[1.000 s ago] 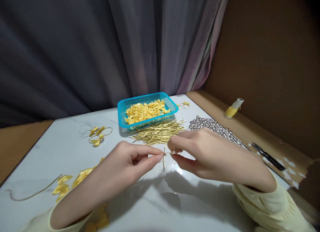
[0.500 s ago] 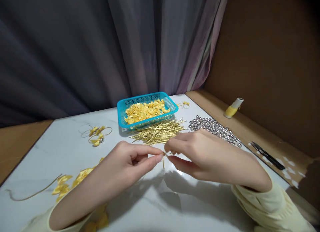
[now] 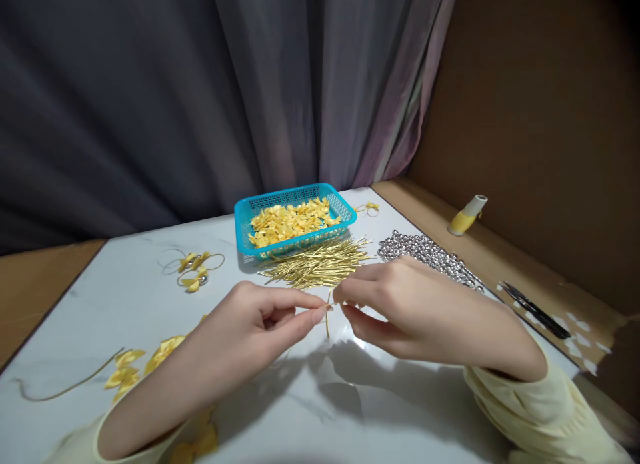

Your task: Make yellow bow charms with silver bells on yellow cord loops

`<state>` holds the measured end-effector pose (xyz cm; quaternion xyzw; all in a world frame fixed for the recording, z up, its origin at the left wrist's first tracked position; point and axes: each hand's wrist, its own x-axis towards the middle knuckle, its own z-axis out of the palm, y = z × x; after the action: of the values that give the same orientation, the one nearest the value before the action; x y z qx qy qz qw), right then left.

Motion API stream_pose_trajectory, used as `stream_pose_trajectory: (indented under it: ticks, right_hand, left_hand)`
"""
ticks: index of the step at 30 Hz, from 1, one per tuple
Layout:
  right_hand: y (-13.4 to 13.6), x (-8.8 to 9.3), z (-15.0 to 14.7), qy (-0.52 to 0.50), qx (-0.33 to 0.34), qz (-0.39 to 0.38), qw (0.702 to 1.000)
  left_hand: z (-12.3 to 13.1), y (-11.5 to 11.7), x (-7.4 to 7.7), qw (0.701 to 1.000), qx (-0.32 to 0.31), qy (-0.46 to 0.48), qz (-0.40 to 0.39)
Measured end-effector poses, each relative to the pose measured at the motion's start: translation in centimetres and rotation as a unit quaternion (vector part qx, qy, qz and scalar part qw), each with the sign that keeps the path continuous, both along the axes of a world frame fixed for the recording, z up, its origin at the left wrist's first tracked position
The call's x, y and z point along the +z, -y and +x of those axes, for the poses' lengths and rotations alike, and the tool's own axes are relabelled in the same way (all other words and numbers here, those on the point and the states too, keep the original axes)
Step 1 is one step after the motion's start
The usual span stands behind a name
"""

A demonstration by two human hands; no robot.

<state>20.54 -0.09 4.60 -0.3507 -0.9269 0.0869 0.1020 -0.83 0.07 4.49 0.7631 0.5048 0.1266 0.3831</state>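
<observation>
My left hand (image 3: pixel 273 317) is closed in a pinch, thumb and forefinger holding a thin gold twist tie (image 3: pixel 327 327) whose one end hangs below the fingertips. My right hand (image 3: pixel 395 311) is pinched just to the right, a small gap from the left fingertips. A fine strand seems to run between the two hands, so the right fingers appear to grip the same tie; its far part is hidden behind them. Just beyond the hands lies a pile of gold twist ties (image 3: pixel 317 264). Yellow ribbon bows (image 3: pixel 165 352) lie partly under my left forearm.
A blue basket (image 3: pixel 239 227) of yellow ribbon pieces (image 3: pixel 293 223) stands at the back. Silver beads (image 3: pixel 425 254) spread at the right. Loops with bows and beads (image 3: pixel 195 271) lie left. Black snips (image 3: pixel 535 311) and a yellow thread spool (image 3: pixel 465 217) sit on the brown right-hand surface.
My right hand has shifted slightly right, away from the left fingertips, widening the gap between them. My left hand keeps its pinch in nearly the same place.
</observation>
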Motion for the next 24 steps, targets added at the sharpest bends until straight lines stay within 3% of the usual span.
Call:
stream_pose_trajectory:
  ticks: [24]
  right_hand:
    - [0.15,0.11,0.00,0.010,-0.003,0.014,1.000]
  left_hand:
    - [0.01,-0.15,-0.37,1.000,0.001,-0.003,0.006]
